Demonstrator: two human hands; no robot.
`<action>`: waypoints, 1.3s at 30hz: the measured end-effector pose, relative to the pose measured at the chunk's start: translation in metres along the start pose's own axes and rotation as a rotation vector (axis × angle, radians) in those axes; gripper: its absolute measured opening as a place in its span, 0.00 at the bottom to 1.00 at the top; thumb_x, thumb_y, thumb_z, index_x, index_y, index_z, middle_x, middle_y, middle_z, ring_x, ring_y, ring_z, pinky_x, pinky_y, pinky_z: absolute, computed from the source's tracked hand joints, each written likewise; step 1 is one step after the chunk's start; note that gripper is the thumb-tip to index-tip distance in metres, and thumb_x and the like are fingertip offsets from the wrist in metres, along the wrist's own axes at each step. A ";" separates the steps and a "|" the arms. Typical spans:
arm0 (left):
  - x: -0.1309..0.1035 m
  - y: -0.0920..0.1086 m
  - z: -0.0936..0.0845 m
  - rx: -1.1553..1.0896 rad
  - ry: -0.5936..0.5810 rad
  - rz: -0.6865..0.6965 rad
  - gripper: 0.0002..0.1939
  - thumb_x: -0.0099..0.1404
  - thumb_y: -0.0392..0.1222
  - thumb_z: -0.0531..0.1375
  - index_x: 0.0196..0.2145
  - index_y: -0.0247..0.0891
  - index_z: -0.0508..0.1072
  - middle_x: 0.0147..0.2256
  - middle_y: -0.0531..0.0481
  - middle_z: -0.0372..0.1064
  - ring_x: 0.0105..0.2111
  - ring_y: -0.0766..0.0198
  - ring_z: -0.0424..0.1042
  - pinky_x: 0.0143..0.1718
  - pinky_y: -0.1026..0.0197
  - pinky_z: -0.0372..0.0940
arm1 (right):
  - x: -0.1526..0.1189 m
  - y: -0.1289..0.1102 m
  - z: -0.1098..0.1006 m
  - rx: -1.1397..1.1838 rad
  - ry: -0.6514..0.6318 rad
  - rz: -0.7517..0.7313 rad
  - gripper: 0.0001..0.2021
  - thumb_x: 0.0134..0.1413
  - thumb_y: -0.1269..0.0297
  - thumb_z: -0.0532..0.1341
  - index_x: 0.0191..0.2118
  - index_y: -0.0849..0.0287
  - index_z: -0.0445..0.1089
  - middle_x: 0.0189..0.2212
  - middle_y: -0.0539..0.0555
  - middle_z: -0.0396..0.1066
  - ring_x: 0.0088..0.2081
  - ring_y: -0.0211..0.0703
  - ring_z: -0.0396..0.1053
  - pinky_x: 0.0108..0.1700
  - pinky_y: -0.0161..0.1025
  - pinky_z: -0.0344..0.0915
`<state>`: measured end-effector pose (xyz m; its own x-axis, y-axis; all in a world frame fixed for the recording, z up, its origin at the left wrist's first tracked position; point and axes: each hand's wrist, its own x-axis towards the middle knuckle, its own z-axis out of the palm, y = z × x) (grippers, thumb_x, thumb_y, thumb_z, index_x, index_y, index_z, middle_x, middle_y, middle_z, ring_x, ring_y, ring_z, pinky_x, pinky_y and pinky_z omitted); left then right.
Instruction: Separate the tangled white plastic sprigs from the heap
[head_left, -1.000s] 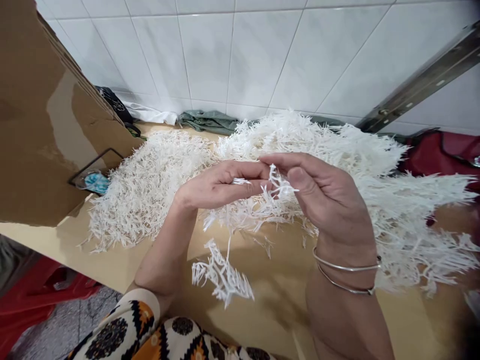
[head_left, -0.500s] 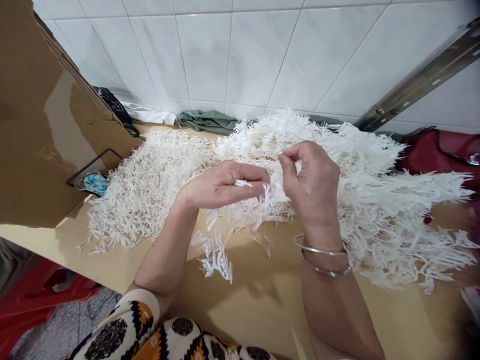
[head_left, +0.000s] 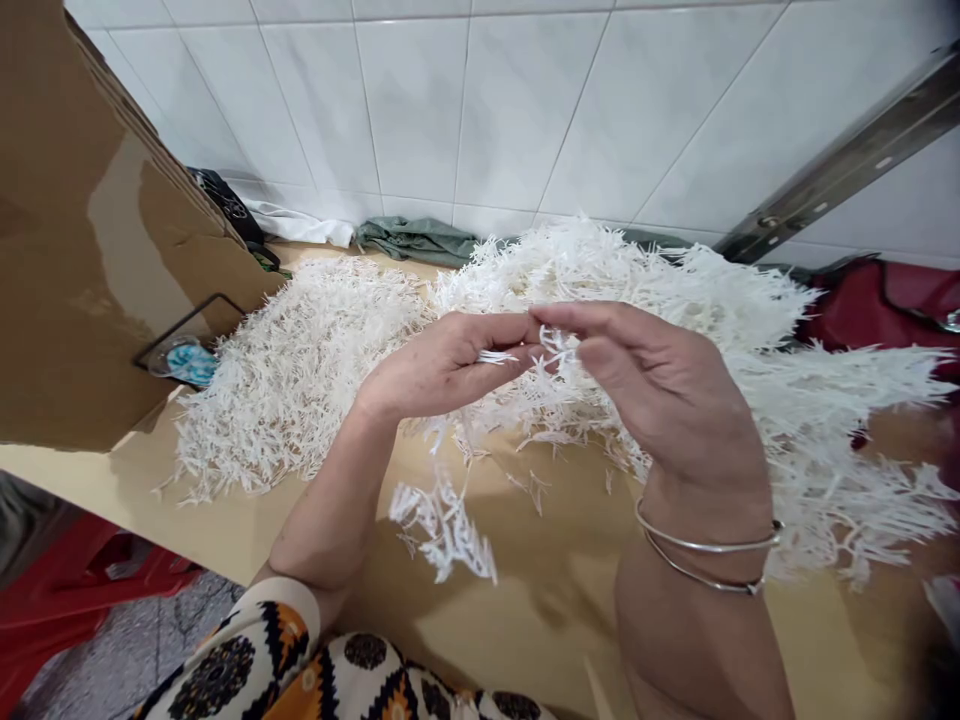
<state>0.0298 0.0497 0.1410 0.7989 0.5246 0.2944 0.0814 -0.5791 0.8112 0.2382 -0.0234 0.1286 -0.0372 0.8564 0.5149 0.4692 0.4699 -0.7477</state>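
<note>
My left hand (head_left: pixel 450 365) pinches white feathery plastic strands (head_left: pixel 495 357), their thin ends poking out between thumb and fingers. Below it dangles a white tufted cluster (head_left: pixel 442 530) above the table; how it joins the held strands is unclear. My right hand (head_left: pixel 652 385), with two thin bangles at the wrist, reaches across so its stretched fingertips meet the left fingertips. Its thumb stays apart from the fingers, and a white sprig (head_left: pixel 556 347) shows in that gap. Large heaps of white strands (head_left: pixel 585 270) lie behind both hands, with a shorter-tufted pile (head_left: pixel 300 370) at the left.
A tall cardboard box (head_left: pixel 112 250) stands on the left of the wooden table (head_left: pixel 555 620). Folded green cloth (head_left: pixel 416 240) lies along the tiled wall. To the right are a slanted metal bar (head_left: pixel 840 150) and a red bag (head_left: pixel 877 305). A red stool (head_left: pixel 82 600) stands below left.
From a closed pinch beside the left hand, my right hand has opened and stretched its fingers to the left fingertips. The hanging cluster has swung slightly right and down.
</note>
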 end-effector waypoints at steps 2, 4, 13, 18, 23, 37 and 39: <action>0.000 0.000 0.001 0.021 0.015 0.007 0.13 0.77 0.47 0.56 0.38 0.37 0.75 0.32 0.53 0.70 0.31 0.71 0.63 0.35 0.64 0.61 | -0.001 0.002 -0.003 -0.010 -0.016 0.020 0.11 0.65 0.59 0.69 0.51 0.45 0.80 0.46 0.49 0.83 0.48 0.47 0.81 0.54 0.49 0.76; -0.001 0.002 0.000 0.043 0.025 -0.008 0.14 0.77 0.48 0.57 0.37 0.38 0.75 0.29 0.54 0.68 0.29 0.71 0.62 0.33 0.64 0.59 | -0.002 0.003 -0.008 -0.064 -0.002 0.048 0.08 0.62 0.59 0.70 0.46 0.47 0.80 0.41 0.49 0.83 0.43 0.47 0.80 0.49 0.48 0.75; 0.006 0.000 0.009 0.247 0.060 -0.044 0.11 0.75 0.44 0.56 0.35 0.38 0.73 0.28 0.56 0.68 0.28 0.71 0.61 0.33 0.62 0.56 | 0.000 -0.001 0.006 -0.332 0.150 0.003 0.02 0.62 0.66 0.64 0.37 0.52 0.73 0.35 0.50 0.78 0.39 0.46 0.75 0.42 0.44 0.69; 0.009 -0.007 0.014 0.368 0.120 -0.040 0.08 0.71 0.38 0.55 0.33 0.39 0.72 0.27 0.56 0.68 0.27 0.69 0.59 0.33 0.61 0.54 | 0.006 0.010 0.029 -0.289 0.270 0.113 0.03 0.61 0.67 0.62 0.35 0.52 0.70 0.29 0.49 0.74 0.31 0.42 0.69 0.33 0.41 0.62; 0.011 -0.012 0.016 0.395 0.087 -0.059 0.09 0.70 0.35 0.54 0.37 0.39 0.75 0.29 0.54 0.73 0.28 0.69 0.62 0.34 0.61 0.54 | 0.010 0.032 0.045 0.009 0.283 0.256 0.05 0.59 0.68 0.60 0.32 0.53 0.68 0.24 0.47 0.66 0.27 0.39 0.63 0.29 0.39 0.59; 0.003 0.004 0.007 -0.043 0.052 -0.008 0.15 0.76 0.51 0.59 0.37 0.38 0.75 0.32 0.52 0.69 0.31 0.68 0.63 0.34 0.62 0.61 | 0.011 0.040 0.000 0.211 0.260 0.187 0.08 0.60 0.64 0.69 0.45 0.51 0.81 0.35 0.51 0.79 0.39 0.43 0.77 0.50 0.46 0.74; 0.003 0.000 0.007 -0.056 0.071 0.007 0.15 0.76 0.52 0.59 0.41 0.37 0.77 0.35 0.49 0.73 0.34 0.68 0.66 0.37 0.62 0.63 | 0.007 0.030 0.001 0.168 0.202 0.145 0.11 0.62 0.66 0.68 0.49 0.50 0.82 0.42 0.52 0.82 0.45 0.44 0.79 0.53 0.47 0.74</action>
<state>0.0361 0.0473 0.1384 0.7547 0.5647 0.3341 0.0405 -0.5483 0.8353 0.2508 -0.0032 0.1090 0.2040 0.8652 0.4581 0.3038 0.3889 -0.8698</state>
